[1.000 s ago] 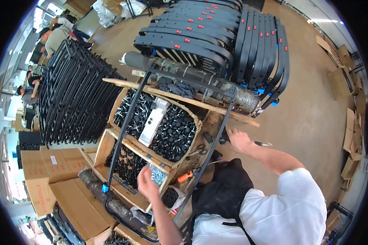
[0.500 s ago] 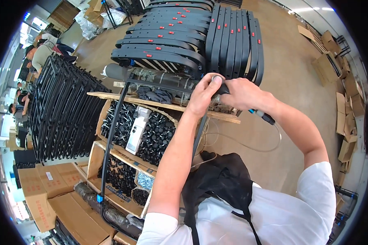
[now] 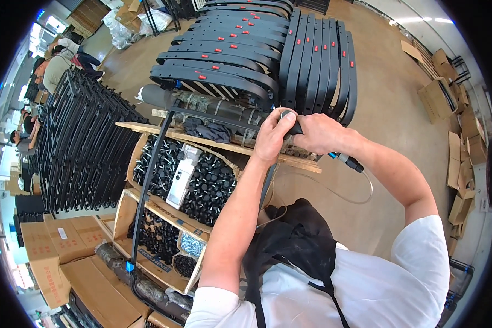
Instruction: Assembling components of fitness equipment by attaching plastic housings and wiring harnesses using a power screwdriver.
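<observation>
My right hand (image 3: 321, 134) is wrapped round a dark hand-held air tool (image 3: 351, 162), whose rear end trails a thin clear hose (image 3: 361, 201). Close beside it my left hand (image 3: 271, 136) is closed at the upper right corner of a bent black tube frame (image 3: 154, 158). Its thumb lies against a black rounded part (image 3: 294, 124) between the two hands. What the left fingers grip is hidden, and so is the tool's working tip. The frame stands in front of wooden bins, with a blue clip (image 3: 129, 266) on its lower left tube.
Black round-headed bolts (image 3: 209, 183) fill the upper bin, where a white phone-like device (image 3: 181, 183) lies. Small black parts (image 3: 157, 238) fill the lower bin. Beyond are stacked dark curved frames (image 3: 213, 71); at left stand black frames (image 3: 85, 145) and cartons (image 3: 101, 292). Two or more people work behind.
Both hands and the air tool have come slightly lower and nearer to me, staying together at the frame's corner. The view has shifted a little.
</observation>
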A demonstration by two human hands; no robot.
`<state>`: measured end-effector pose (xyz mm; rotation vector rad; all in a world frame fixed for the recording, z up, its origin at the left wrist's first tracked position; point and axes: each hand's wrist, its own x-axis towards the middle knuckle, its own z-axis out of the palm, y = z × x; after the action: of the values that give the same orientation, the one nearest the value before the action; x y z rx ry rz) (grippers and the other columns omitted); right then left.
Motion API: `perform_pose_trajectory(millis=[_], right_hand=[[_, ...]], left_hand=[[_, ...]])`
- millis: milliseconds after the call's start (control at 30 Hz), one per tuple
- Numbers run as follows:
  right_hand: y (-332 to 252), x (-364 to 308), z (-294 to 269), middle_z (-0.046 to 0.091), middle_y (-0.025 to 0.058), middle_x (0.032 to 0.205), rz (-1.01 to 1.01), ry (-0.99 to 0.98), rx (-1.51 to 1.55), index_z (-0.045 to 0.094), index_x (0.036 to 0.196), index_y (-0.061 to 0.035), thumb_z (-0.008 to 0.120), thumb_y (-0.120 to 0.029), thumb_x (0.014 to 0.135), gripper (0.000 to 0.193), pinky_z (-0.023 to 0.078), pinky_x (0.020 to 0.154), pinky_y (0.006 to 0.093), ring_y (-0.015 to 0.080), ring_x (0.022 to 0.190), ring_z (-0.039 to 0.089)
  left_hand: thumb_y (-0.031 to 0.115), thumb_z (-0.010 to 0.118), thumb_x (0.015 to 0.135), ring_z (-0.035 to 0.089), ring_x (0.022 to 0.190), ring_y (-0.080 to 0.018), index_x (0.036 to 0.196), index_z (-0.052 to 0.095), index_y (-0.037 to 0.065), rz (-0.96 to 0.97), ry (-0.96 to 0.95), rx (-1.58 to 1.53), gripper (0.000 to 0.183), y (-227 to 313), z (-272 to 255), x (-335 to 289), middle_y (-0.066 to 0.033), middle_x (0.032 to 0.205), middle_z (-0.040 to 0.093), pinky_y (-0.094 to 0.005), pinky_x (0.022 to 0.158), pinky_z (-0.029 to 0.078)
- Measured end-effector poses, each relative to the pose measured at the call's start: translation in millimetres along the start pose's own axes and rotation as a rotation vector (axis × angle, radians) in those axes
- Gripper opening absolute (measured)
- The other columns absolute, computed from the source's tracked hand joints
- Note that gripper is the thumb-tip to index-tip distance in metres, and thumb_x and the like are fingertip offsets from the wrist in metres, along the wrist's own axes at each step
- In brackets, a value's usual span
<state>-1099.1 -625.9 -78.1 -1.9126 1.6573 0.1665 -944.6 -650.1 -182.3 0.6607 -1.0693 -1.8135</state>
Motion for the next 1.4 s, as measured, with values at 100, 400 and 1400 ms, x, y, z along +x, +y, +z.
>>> perform_pose_trajectory(millis=[100,400,1400], right_hand=[[0.1,1.9,-2.0,0.071,0.0280,0.079,0.000,-0.003,0.015,0.069,0.083,0.0118,0.059,-0.033,0.090,0.046,0.058,0.077,0.0504,0.0424,0.080,0.073],[3.1,6.5,9.9,0.074,0.0223,0.080,0.110,-0.070,0.049,0.064,0.101,0.0114,0.061,-0.030,0.089,0.044,0.059,0.071,0.0457,0.0334,0.075,0.075],[-279.4,265.9,-56.3,0.074,0.0074,0.072,-0.222,-0.041,0.014,0.072,0.079,-0.0020,0.064,-0.027,0.083,0.026,0.059,0.069,0.0362,0.0221,0.065,0.074]], left_hand=[[0.028,0.066,0.104,0.053,0.098,-0.0076,0.116,0.067,0.006,-0.003,-0.010,0.012,0.025,-1.2,-4.4,-1.1,0.0035,0.105,0.062,-0.0257,0.090,0.044],[0.025,0.061,0.106,0.054,0.103,-0.0088,0.117,0.067,0.006,-0.039,-0.074,0.109,0.023,0.3,-6.8,-5.9,0.0010,0.108,0.063,-0.0271,0.095,0.043],[0.023,0.064,0.095,0.060,0.090,-0.0157,0.096,0.072,0.002,0.302,0.441,0.060,0.023,197.5,-296.9,57.8,-0.0034,0.094,0.067,-0.0324,0.083,0.048]])
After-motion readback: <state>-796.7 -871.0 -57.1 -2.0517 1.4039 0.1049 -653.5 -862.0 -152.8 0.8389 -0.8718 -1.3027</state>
